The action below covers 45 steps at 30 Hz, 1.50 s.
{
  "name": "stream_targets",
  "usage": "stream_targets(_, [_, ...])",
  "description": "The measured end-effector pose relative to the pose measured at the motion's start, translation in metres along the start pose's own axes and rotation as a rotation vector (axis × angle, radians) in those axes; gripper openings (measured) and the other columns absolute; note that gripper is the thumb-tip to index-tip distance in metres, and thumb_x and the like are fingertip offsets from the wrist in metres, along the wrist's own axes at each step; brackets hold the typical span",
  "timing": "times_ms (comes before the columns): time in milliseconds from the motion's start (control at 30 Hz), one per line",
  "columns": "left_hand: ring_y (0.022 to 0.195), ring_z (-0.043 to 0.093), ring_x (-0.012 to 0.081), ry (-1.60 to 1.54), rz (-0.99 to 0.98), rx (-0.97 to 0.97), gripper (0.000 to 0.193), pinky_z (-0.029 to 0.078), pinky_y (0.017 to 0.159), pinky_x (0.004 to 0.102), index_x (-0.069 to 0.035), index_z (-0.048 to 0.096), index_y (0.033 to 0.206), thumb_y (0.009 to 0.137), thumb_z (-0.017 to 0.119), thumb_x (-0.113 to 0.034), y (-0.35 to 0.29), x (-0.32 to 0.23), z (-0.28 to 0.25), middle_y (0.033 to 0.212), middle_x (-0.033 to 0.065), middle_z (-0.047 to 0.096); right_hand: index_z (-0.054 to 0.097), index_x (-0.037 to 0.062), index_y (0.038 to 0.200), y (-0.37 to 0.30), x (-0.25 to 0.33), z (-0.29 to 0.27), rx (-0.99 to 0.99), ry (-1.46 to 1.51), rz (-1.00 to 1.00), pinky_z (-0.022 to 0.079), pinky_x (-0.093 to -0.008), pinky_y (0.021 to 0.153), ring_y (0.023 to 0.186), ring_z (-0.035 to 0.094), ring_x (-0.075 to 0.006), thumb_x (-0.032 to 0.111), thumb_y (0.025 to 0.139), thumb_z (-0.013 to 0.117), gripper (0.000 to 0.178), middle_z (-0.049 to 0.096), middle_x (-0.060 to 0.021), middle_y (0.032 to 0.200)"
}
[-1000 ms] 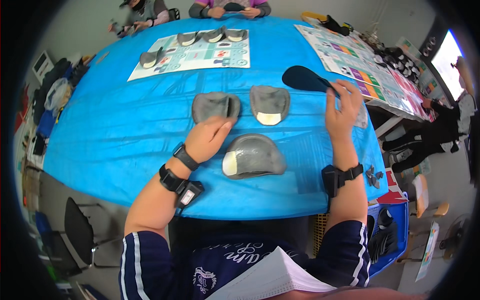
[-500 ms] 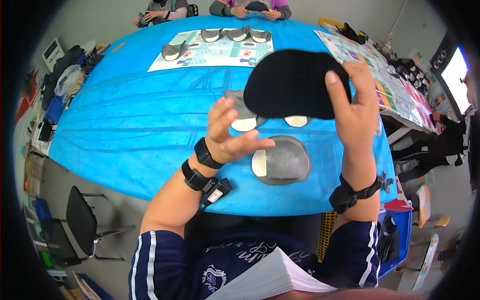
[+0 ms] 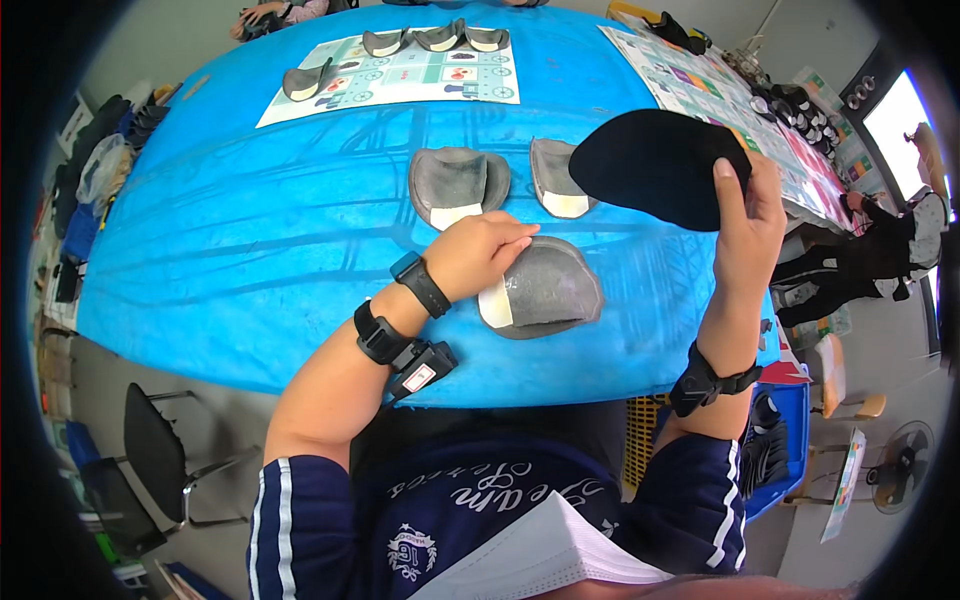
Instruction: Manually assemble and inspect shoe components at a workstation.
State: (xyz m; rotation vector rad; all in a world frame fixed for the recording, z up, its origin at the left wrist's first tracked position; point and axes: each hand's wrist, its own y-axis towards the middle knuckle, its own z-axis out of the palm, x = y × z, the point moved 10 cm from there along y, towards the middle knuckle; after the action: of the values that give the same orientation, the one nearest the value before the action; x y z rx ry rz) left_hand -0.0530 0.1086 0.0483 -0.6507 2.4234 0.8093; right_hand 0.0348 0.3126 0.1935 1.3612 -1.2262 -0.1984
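Observation:
My right hand (image 3: 752, 205) grips a black, rounded fabric piece (image 3: 650, 165) by its right end and holds it up above the table, flat side toward me. My left hand (image 3: 482, 258) is closed, thumb and fingers together, at the far left rim of the nearest grey curved pad (image 3: 555, 285). The hand hides part of that rim. This pad lies on the table with a cream strip along its left side. Beyond it lie a second grey pad (image 3: 455, 180) and a third (image 3: 558, 180), each with a cream strip at its near edge. The black piece partly covers the third.
The table has a blue cover (image 3: 250, 230). On a printed sheet (image 3: 400, 92) at the far side stand several grey pads. More black pieces lie on a side table (image 3: 700, 90) at right. A blue crate (image 3: 785, 450) and an office chair (image 3: 155, 440) flank me. Other people are nearby.
My left hand was open above the table and has come down to the near pad, its fingers closing. My right hand has carried the black piece to the right. The whole view has shifted.

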Motion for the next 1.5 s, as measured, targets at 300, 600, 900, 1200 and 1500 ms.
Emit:
stream_targets(300, [0.062,0.059,0.0132,-0.298,-0.476,0.120,0.015,0.049,0.055,0.0289,-0.003,0.065,0.093,0.082,0.059,-0.010,-0.038,0.050,0.009,0.068,0.0069,0.060,0.058,-0.0048,0.098,-0.024,0.004,-0.040,-0.005,0.059,0.059,0.037,-0.0248,0.084,0.092,0.051,-0.0145,0.005,0.083,0.060,0.018,0.056,-0.0073,0.098])
stream_targets(600, [0.066,0.058,0.0122,-0.916,-0.851,-0.366,0.035,0.057,0.065,0.0304,-0.008,0.040,0.114,0.083,0.051,0.004,-0.153,0.015,-0.007,0.073,0.0004,0.049,0.057,-0.0037,0.094,-0.057,-0.011,-0.064,-0.048,0.154,0.127,0.035,-0.0212,0.072,0.080,0.047,-0.0101,0.002,0.083,0.056,0.012,0.052,-0.0048,0.089])
stream_targets(900, [0.081,0.060,0.0125,-0.980,-0.382,-0.391,0.032,0.048,0.085,0.0278,-0.004,0.038,0.110,0.083,0.052,0.007,-0.108,-0.046,0.058,0.085,0.0052,0.054,0.055,-0.0027,0.089,-0.057,0.036,-0.035,0.085,0.156,0.028,0.037,-0.0251,0.073,0.078,0.047,-0.0141,0.003,0.081,0.059,0.010,0.052,-0.0063,0.088])
stream_targets(1200, [0.083,0.063,0.0218,-0.255,0.087,-0.087,0.025,0.049,0.073,0.0314,-0.002,0.056,0.102,0.079,0.065,-0.006,-0.083,-0.118,-0.033,0.087,0.0095,0.065,0.061,0.0000,0.083,-0.040,0.079,-0.024,0.094,0.106,-0.147,0.040,-0.0299,0.074,0.079,0.052,-0.0215,0.003,0.074,0.065,0.010,0.058,-0.0094,0.082])
stream_targets(1500, [0.107,0.051,0.0231,-0.152,0.494,-0.737,0.035,0.041,0.091,0.0363,-0.001,0.044,0.119,0.089,0.051,-0.016,-0.053,-0.113,-0.146,0.122,0.0159,0.045,0.063,0.0007,0.085,0.011,0.101,0.049,0.302,0.347,-0.092,0.043,-0.0351,0.070,0.076,0.055,-0.0285,0.013,0.077,0.062,0.015,0.060,-0.0137,0.080])
